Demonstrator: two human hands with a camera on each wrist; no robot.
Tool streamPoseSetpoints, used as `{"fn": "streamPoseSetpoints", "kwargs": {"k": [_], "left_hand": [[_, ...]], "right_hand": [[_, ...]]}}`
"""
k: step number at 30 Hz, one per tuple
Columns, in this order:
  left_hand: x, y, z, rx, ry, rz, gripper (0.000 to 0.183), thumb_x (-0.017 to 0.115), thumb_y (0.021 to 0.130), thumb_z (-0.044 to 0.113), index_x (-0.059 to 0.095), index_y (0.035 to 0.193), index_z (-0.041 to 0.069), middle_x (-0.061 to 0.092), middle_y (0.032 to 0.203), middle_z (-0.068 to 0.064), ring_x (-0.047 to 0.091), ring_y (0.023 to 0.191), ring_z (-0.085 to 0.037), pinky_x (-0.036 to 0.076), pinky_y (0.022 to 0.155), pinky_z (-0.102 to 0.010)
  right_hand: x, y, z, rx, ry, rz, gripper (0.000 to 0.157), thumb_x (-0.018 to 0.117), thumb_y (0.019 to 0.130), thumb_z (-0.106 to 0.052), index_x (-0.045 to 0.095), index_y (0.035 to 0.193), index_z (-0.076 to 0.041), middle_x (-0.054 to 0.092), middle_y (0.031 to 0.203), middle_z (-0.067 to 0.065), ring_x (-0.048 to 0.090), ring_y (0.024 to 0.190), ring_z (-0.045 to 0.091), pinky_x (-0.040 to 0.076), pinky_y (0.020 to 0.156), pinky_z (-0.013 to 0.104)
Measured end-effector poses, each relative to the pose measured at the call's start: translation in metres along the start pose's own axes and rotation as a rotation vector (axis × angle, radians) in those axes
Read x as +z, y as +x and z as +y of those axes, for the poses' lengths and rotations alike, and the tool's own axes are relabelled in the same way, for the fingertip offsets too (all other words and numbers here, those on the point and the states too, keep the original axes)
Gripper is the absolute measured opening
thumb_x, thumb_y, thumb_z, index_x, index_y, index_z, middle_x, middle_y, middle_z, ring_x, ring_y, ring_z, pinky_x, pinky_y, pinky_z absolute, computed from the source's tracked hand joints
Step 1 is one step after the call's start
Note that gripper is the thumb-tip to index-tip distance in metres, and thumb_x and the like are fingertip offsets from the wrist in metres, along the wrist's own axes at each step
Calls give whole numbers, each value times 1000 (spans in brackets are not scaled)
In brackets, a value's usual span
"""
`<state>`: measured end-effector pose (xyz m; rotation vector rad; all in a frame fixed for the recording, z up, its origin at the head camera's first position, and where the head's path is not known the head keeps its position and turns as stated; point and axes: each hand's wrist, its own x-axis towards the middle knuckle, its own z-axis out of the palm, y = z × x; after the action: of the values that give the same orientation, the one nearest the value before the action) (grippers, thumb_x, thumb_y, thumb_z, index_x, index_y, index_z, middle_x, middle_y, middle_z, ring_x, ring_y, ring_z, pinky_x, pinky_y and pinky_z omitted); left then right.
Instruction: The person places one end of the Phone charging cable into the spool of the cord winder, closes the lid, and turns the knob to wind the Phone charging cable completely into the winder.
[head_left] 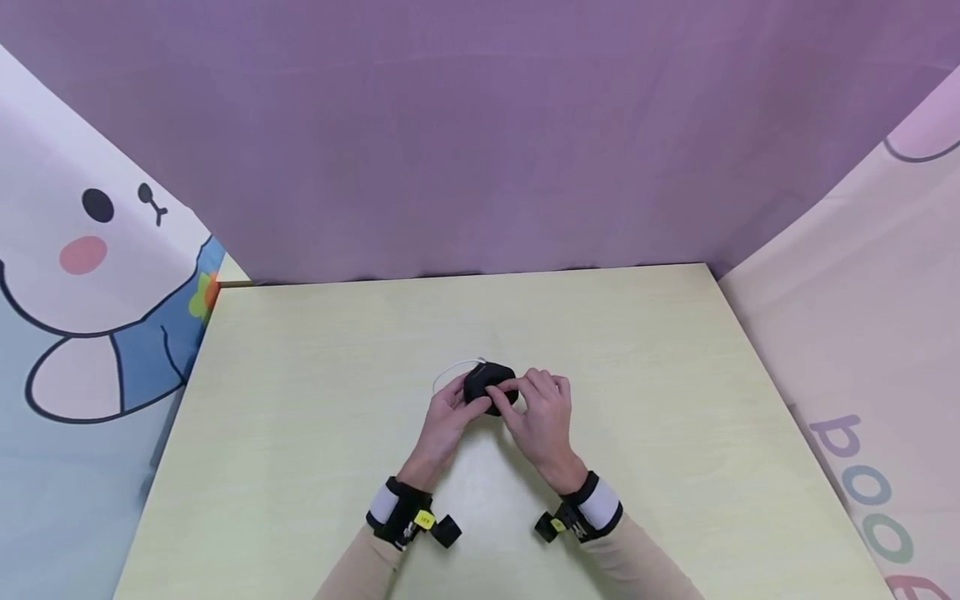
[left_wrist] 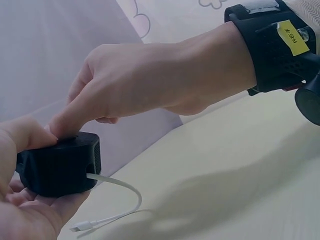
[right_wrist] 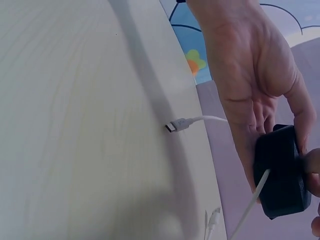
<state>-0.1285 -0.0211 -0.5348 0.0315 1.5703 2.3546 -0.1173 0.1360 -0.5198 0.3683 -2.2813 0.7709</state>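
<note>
A small black rounded case (head_left: 478,382) is held above the table, with a white cable (left_wrist: 136,197) coming out of its side. My left hand (head_left: 441,427) grips the case from the left, thumb on top and fingers beneath, as the left wrist view shows. My right hand (head_left: 546,418) has its thumb and index finger brought together on the case's top face, pinching at it; the exact part is hidden under the fingertips. In the right wrist view a white USB-C plug (right_wrist: 176,125) hangs at a cable end. A second white plug (right_wrist: 214,219) shows near the bottom edge.
A pale wooden table (head_left: 315,350) spreads beneath both hands. Behind it stands a purple cloth backdrop (head_left: 465,150), with printed cloth panels at left and right. Each wrist wears a strapped-on camera, such as the left one (head_left: 405,512).
</note>
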Motion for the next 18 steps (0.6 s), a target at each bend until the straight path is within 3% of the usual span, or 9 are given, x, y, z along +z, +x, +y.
{"fn": "streamPoseSetpoints", "kwargs": {"k": [18], "left_hand": [[6, -1, 0, 41, 39, 38, 53, 64, 91, -1, 44, 141, -6, 51, 140, -24, 53, 127, -28, 48, 97, -24]], "right_hand": [[8, -1, -6, 85, 6, 48, 21, 79, 83, -26, 70, 71, -10, 58, 66, -1, 55, 62, 19, 37, 71, 39]]}}
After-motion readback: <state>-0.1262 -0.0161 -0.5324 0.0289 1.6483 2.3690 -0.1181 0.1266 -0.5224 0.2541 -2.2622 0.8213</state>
